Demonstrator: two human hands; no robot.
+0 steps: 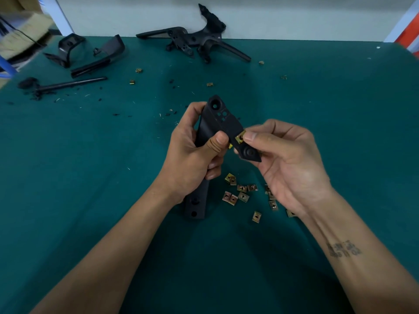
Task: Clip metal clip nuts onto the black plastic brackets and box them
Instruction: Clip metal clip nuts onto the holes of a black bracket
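A brass-coloured clip nut [239, 138] is pinched by the thumb and fingers of the right hand [286, 164] against the edge of a black plastic bracket [223, 123], which is gripped around its middle by the left hand [195, 152] and held above the green bench [328, 105]. A scatter of loose clip nuts [241, 193] lies on the bench just below the hands, with a few strays farther back. Other black plastic brackets [195, 39] and black shavings are seen along the far edge of the bench.
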